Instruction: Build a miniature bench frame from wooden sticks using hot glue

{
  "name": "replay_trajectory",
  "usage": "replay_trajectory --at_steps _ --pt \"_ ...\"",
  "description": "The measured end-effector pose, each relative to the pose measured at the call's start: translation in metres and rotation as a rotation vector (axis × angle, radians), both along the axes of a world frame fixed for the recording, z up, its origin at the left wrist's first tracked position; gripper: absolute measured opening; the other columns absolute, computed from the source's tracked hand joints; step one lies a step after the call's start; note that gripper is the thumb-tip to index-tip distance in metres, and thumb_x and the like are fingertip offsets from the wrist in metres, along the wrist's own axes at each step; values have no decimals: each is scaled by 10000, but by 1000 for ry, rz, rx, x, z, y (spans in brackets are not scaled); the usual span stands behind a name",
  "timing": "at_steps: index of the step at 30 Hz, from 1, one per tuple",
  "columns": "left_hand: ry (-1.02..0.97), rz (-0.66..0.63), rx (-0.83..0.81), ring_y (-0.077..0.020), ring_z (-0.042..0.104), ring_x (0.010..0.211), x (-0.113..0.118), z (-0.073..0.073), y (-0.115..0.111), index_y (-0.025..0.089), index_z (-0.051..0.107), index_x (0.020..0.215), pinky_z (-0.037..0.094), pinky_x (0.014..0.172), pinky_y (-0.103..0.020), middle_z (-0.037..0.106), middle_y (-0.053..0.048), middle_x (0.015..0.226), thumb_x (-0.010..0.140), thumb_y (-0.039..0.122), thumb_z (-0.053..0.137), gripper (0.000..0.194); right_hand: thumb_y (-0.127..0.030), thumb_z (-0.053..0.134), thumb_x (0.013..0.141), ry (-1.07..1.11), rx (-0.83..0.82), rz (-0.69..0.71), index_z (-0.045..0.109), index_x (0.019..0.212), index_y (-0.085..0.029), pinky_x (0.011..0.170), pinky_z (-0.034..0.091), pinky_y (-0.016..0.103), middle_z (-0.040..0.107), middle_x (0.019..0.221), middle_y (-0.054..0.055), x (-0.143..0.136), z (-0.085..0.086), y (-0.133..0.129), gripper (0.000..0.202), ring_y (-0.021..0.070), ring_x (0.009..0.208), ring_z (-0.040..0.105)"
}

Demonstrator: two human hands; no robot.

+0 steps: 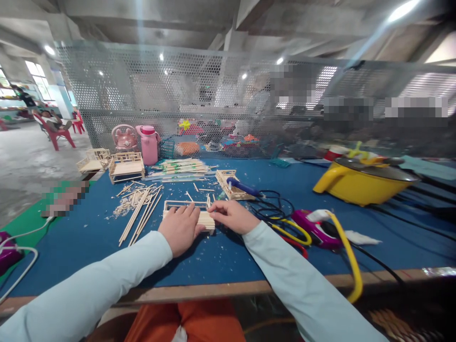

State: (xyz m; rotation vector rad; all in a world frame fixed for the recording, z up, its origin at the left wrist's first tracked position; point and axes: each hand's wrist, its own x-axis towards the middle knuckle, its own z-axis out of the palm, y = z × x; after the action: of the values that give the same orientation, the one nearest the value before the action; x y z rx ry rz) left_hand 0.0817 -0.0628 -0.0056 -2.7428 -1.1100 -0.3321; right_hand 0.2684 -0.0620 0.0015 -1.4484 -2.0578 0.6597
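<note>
A miniature bed made of wooden sticks sits on the blue table in front of me. My left hand lies over its left part, fingers across the top and thumb at the near side, holding it. At the bed's right end, my right hand is closed in a pinch on a thin wooden stick; the fingertips partly hide it. Behind my right hand, a blue-handled tool with a black cord rests on another small stick model. Loose wooden sticks lie left of my left hand.
Two finished-looking stick beds stand at the back left, near a pink bottle. Bundled sticks lie behind. On the right are a yellow pot, a purple power strip and tangled cords. A perforated metal screen closes the far edge.
</note>
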Motion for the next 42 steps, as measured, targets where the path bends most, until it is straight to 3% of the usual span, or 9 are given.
replay_trajectory --at_steps 5,8,10,14,23,28,32,36,42 --pt "-21 -8 -15 -268 464 1127 0 -1 0 132 424 1216 375 866 -419 448 -147 1299 888 395 278 446 -312 510 715 23 71 -67 632 816 -142 440 352 215 556 506 -12 14 27 -8 232 96 428 453" --pt "-26 -12 -22 -268 466 1122 1 -1 0 135 423 1217 375 861 -422 447 -148 1299 886 389 292 437 -358 437 763 134 351 -404 615 875 -138 443 369 225 559 550 6 45 51 2 304 109 444 462" --pt "-26 -7 -25 -275 468 1113 1 -1 0 131 419 1220 378 852 -429 439 -147 1306 886 388 288 441 -270 416 748 -14 381 -507 612 893 -145 512 408 236 616 671 40 66 58 18 274 133 540 524" --pt "-42 -7 -30 -278 475 1094 1 0 0 135 425 1205 380 839 -425 465 -137 1281 884 397 285 437 -185 472 681 -383 177 -459 642 898 -172 695 440 269 663 942 85 87 43 49 275 205 827 589" --pt "-131 16 -187 -269 544 961 1 13 0 147 492 1078 396 793 -411 606 -114 1031 873 414 289 393 -382 556 695 -443 128 -459 612 1024 -120 752 437 313 639 1033 142 93 20 57 424 266 910 592" --pt "-121 93 -411 -232 605 813 5 24 13 150 584 846 430 703 -349 653 -107 870 883 289 238 374 -359 423 787 -407 233 -540 615 971 -134 659 431 293 668 850 128 96 22 55 348 242 790 607" --pt "-117 145 -416 -200 609 707 8 23 26 156 607 727 417 622 -289 654 -89 734 822 192 337 290 -411 396 792 -189 369 -608 591 903 -164 525 393 268 588 585 41 91 35 39 334 176 549 536" --pt "-257 136 -329 -163 586 665 -3 31 31 178 593 728 394 597 -252 646 -49 714 833 213 347 270 -503 383 784 -47 243 -397 553 719 -182 530 388 257 507 493 -6 79 53 13 369 127 484 460" --pt "-513 163 -167 -127 525 547 -55 41 21 208 530 789 388 505 -213 587 11 639 860 321 338 234 -598 360 773 -152 39 -68 502 449 -180 499 386 272 512 484 26 66 62 -12 547 129 472 475"
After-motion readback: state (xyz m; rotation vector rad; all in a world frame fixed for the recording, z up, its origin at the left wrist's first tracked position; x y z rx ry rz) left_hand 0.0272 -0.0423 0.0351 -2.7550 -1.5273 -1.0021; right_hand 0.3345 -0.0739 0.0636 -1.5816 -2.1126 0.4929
